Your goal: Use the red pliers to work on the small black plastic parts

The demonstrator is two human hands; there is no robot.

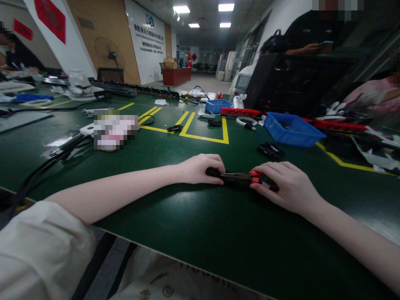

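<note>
Both my hands rest on the green table (200,216) near its middle. My left hand (200,168) is curled over a small black part (212,171) at the tip of a pair of pliers (237,178). My right hand (289,185) is wrapped round the pliers' red and black handles (261,180). The dark jaws of the pliers lie between the two hands, just above the table surface.
A blue bin (293,130) stands behind my right hand, with a black part (270,150) in front of it. A smaller blue bin (218,106) and red strips (240,111) lie further back. Cables (46,162) run along the left. Other people sit at the far left and right.
</note>
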